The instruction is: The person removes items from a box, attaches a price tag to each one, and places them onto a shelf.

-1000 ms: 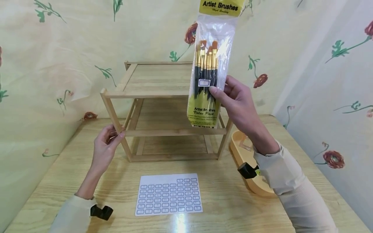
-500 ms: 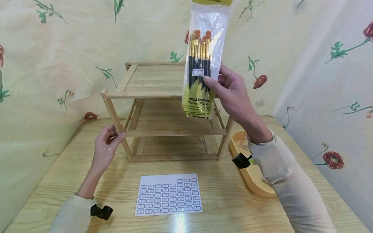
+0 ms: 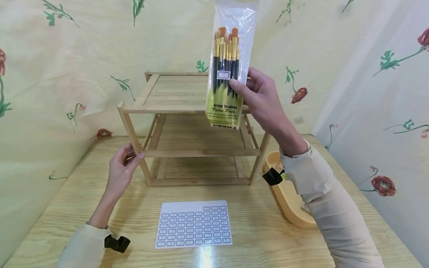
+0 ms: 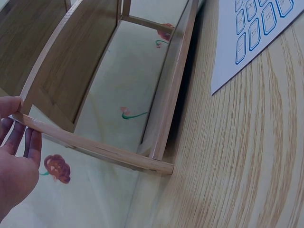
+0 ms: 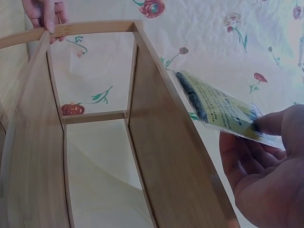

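My right hand (image 3: 263,98) pinches a clear packet of artist brushes (image 3: 221,100) by its right side, thumb in front. The packet stands nearly upright in front of the top shelf of a wooden three-tier rack (image 3: 201,152). Its brushes have brown bristles, gold ferrules and black handles, with a small white label across them. In the right wrist view the packet's lower end (image 5: 223,104) lies beside the rack's top board. My left hand (image 3: 122,171) grips the rack's left front leg at the middle shelf; the left wrist view shows the fingers (image 4: 33,145) around that leg.
A white sheet printed with rows of numbered boxes (image 3: 193,225) lies on the wooden table (image 3: 134,230) before the rack. At right a yellow tray (image 3: 285,201) is partly covered by my right forearm. Flower-patterned cloth (image 3: 181,37) hangs behind and at both sides.
My right hand has moved up and to the left with the brush packet, whose yellow header has left the top of the head view. My left hand stays on the rack leg.
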`<state>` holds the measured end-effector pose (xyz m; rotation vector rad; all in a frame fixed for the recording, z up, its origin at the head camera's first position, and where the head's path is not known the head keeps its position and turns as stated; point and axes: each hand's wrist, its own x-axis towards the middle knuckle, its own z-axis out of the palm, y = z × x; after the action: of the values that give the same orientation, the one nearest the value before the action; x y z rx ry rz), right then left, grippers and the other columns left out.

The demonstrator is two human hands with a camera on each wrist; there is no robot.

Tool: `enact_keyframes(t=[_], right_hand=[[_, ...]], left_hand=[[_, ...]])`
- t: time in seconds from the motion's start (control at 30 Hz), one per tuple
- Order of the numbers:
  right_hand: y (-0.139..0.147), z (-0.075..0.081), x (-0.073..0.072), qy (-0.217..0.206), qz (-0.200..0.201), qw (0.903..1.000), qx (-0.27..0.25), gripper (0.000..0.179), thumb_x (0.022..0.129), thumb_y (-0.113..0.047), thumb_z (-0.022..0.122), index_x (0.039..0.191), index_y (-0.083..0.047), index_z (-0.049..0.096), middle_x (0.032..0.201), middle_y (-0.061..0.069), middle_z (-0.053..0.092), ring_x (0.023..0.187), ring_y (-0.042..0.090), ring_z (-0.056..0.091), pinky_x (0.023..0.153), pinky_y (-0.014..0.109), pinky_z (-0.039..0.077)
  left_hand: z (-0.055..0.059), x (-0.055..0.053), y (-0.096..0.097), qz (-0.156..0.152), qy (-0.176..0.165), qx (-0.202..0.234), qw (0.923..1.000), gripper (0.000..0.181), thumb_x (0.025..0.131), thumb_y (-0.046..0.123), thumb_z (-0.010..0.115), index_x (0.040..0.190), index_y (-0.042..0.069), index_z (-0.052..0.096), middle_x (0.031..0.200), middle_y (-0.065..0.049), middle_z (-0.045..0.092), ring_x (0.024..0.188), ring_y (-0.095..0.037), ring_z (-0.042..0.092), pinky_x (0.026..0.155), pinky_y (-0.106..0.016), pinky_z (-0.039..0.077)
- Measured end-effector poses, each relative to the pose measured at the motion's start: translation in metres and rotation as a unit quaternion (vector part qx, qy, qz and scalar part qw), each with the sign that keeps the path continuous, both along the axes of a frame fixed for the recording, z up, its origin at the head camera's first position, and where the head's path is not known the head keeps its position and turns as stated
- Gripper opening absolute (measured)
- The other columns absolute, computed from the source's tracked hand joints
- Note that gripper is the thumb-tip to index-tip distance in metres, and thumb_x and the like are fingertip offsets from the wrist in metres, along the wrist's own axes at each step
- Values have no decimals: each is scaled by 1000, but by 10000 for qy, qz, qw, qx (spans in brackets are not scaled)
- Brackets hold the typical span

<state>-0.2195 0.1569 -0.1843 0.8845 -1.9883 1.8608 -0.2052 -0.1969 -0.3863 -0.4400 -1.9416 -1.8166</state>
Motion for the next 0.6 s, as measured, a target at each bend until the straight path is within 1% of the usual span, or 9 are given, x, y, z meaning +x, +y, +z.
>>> enact_keyframes(t=[0.2,0.33,0.47,0.6], right_hand=[[-1,5,-5,-99,-85,9999,-23,34,105,-2,57,137,8,57,109,19,74,95,23,74,85,34,60],[-3,7,-8,-167,-109,9998,16,34,105,-2,57,137,9,56,112,21,72,95,23,74,86,35,60],[-4,10,-11,-370,-122,9992,-37,34,105,-1,57,137,9,56,116,24,71,96,24,74,84,35,60],[-5,13,-15,-498,-189,9986,-49,33,105,-1,57,136,9,57,117,26,70,94,25,74,82,35,61]], left_hand=[[1,0,2,21,-40,25,10000,32,99,-6,62,129,-15,54,109,1,69,99,-12,63,84,-17,53],[1,1,3,56,-61,12,10000,31,99,-7,61,128,-15,54,109,1,69,99,-12,63,84,-17,53],[1,2,3,97,-78,-17,9999,31,99,-10,60,128,-16,54,108,2,69,98,-10,63,84,-17,52],[1,2,3,134,-109,1,9999,30,100,-4,63,128,-12,56,108,4,69,98,-11,63,84,-17,52]])
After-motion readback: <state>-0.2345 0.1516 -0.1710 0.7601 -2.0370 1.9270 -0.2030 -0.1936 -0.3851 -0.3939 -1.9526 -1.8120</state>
